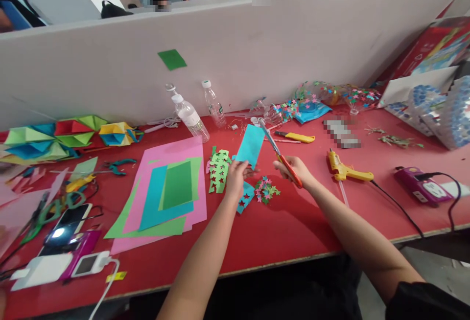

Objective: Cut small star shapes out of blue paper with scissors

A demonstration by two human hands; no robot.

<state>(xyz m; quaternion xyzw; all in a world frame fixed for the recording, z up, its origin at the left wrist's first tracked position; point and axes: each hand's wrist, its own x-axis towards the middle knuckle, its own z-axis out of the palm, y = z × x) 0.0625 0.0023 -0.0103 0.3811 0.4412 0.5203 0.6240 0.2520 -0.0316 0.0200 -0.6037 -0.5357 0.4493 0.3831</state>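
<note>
Two hands are occupied in the head view, where a pile of paper stars serves as landmark. Beyond the pile and to its left, the left hand grasps a blue paper strip by its near end; beyond it to the right, the right hand grips red-handled scissors, points toward the strip. Judging by the pile, the star-holed green strips left of it and the star-holed blue piece just beside it, many stars are already out; the held strip shows no holes, so it seems unworked. The left fingers hide its lower edge, and whether the blades stand parted or touch it is unclear. Right of the pile and beyond, a blurred block cannot be identified.
</note>
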